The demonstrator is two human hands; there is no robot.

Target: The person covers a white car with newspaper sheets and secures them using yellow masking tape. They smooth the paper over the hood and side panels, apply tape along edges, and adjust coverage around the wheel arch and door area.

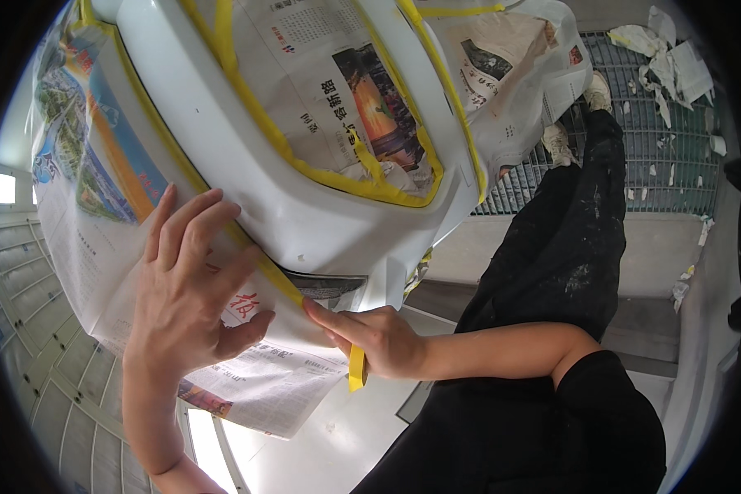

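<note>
A glossy white vehicle body part [193, 107] fills the upper left, its edges lined with yellow masking tape [281, 281]. Newspaper [259, 403] hangs along the taped left edge. My left hand [181, 288] rests over that newspaper with its fingers spread, fingertips by the tape line. At the lower end of the strip, my right hand [387, 342] is closed, index finger pressing along the tape. A yellow loop of the tape dangles below its fingers. Beside this fingertip is a dark, narrow inset [325, 286] in the white part. What the curled fingers enclose is partly hidden.
Yellow-edged newspaper [305, 82] covers an opening in the white part; more paper wraps its far right side [502, 74]. Black-trousered legs [560, 222] stand near a metal floor grating [659, 165] strewn with paper scraps. Crumpled paper [663, 58] lies at far right.
</note>
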